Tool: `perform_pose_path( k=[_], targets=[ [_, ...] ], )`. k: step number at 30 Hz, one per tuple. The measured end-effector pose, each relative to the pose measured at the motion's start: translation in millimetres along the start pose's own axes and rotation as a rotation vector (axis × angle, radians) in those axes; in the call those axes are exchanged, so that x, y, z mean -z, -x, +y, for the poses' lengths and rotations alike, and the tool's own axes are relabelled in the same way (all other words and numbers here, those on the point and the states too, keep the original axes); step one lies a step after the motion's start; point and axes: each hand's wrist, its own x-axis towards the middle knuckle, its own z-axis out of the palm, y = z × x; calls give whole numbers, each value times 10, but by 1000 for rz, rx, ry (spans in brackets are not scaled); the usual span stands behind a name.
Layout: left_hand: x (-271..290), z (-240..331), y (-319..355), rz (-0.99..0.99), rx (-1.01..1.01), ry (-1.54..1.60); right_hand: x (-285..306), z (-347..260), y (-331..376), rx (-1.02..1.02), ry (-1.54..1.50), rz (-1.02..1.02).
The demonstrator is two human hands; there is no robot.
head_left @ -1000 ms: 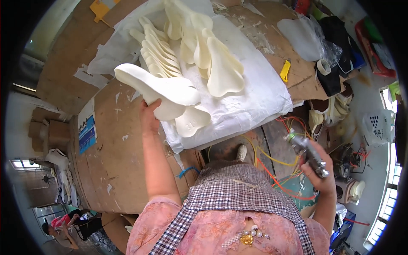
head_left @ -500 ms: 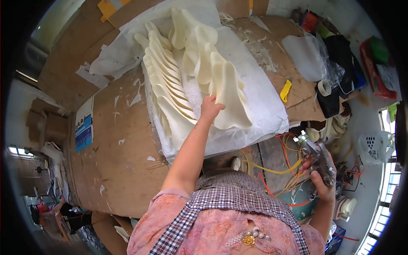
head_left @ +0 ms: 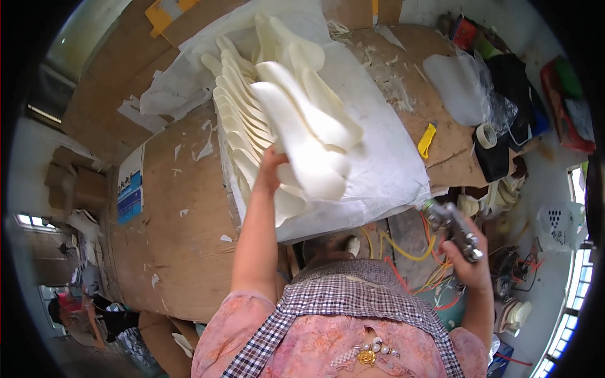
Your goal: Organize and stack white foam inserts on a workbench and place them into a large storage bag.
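**Left hand on the pale foam pieces, right hand gripping a metal spray tool**

Nearest the camera, the right hand (head_left: 469, 261) is raised at the person's right side with its forearm coming up from the lower edge. Its fingers are wrapped tight around the handle of a metal spray tool (head_left: 450, 223), whose nozzle points up and left toward the edge of the white sheet (head_left: 384, 164). Yellow and red hoses (head_left: 403, 249) loop just below and left of that hand.

The left arm stretches straight forward from the pink sleeve, bare to the wrist. The left hand (head_left: 270, 170) rests against the pile of pale foam pieces (head_left: 296, 126); its fingers reach in among the pieces and are partly hidden, so whether they are pinching one or only pressing on it cannot be told. One long piece by the hand is blurred. The pile lies on the white sheet, near the middle of the cardboard-covered surface (head_left: 183, 246).

Left of the arm, a flat blue and white printed label (head_left: 130, 192) lies on the cardboard near its left edge. To the right of the sheet lies a small yellow cutter (head_left: 426, 140), and beyond it a roll of tape (head_left: 485, 135). Farther right, a clear plastic bag (head_left: 463, 88) holds pale material. At the far top left, a yellow card (head_left: 162, 11) lies on the cardboard.
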Motion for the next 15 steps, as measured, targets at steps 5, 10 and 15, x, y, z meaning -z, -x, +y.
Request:
perform_pose_path(
  k=[5,10,15],
  targets=[
    [-24,-715,-803,-70,-337,-757,-129,79,-69,-21,-75,-20],
    [-517,-619,-530,151,-614,-982,-246,182,-91,-2,9,49],
    [-88,401,1339,272,-232,-194,-747,347,-463,58,82,-356]
  ],
)
